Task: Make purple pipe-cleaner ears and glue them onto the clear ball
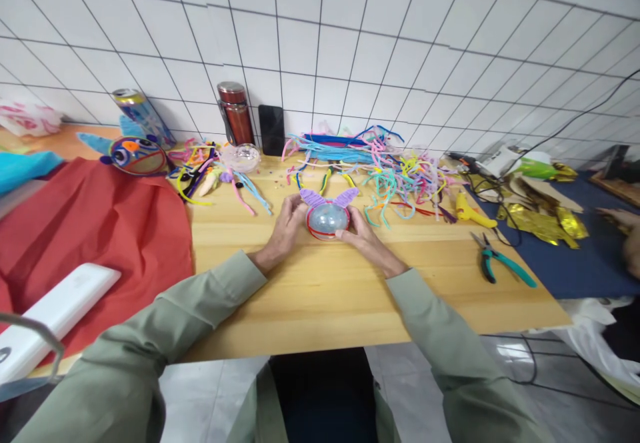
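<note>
A clear plastic ball (328, 218) with a red band around its rim and two purple ear shapes on top is held just above or on the wooden table (300, 310); I cannot tell which. My left hand (287, 230) grips its left side, fingers curled around the edge. On the other side my right hand (364, 235) holds it, the thumb at the front lower rim. Behind the ball lie a pair of yellow-and-black handles (326, 180). Loose pipe cleaners (335, 148) in several colours are heaped farther back.
At right are a yellow glue gun (473, 213) and teal-handled pliers (503, 263). A red cloth (100, 230), white power bank-like block (60, 316) and finished-looking fish ornament (137, 155) lie left. A thermos (236, 115) and phone (271, 130) stand by the wall. Another person's hand (631, 236) shows far right.
</note>
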Tool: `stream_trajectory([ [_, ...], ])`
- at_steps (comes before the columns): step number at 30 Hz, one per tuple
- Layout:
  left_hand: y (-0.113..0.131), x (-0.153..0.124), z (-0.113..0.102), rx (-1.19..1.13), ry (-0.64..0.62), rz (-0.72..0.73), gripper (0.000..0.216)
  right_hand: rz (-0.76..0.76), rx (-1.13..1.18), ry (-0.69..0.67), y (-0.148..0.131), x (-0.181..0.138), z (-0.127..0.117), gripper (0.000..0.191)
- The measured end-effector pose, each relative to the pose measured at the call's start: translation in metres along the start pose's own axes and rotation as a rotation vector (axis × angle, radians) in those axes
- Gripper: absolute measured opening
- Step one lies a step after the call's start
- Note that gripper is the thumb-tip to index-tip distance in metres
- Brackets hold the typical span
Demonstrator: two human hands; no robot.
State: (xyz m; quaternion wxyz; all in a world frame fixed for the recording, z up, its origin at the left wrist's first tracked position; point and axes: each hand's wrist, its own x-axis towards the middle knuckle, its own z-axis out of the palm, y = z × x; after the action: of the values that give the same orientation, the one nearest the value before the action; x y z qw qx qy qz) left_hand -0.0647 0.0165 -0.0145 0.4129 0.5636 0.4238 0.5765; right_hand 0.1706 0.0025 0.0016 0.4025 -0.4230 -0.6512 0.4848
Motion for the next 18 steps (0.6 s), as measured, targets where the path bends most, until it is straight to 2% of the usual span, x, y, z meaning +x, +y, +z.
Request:
stream_trajectory([
  [2, 0.005, -0.003, 0.003, 0.008, -0.181, 0.006, 0.062, -0.005, 0.011, 0.002, -0.001, -0.001, 0.001, 0.084],
  [4, 0.008, -0.004, 0.005, 0.023, -0.284, -0.008, 0.067, -0.02, 0.024, -0.005, -0.002, -0.002, 0.002, 0.085],
  [7, 0.009, -0.004, 0.006, 0.033, -0.305, -0.023, 0.066, -0.068, 0.07, 0.056, -0.001, 0.001, 0.002, 0.078],
  [12, 0.008, -0.004, 0.006, 0.083, -0.295, -0.021, 0.064, -0.162, 0.08, 0.457, -0.002, 0.01, -0.005, 0.06],
  [18, 0.013, -0.006, 0.005, 0.092, -0.328, -0.021, 0.067, -0.177, 0.085, 0.514, -0.009, 0.016, -0.005, 0.042],
])
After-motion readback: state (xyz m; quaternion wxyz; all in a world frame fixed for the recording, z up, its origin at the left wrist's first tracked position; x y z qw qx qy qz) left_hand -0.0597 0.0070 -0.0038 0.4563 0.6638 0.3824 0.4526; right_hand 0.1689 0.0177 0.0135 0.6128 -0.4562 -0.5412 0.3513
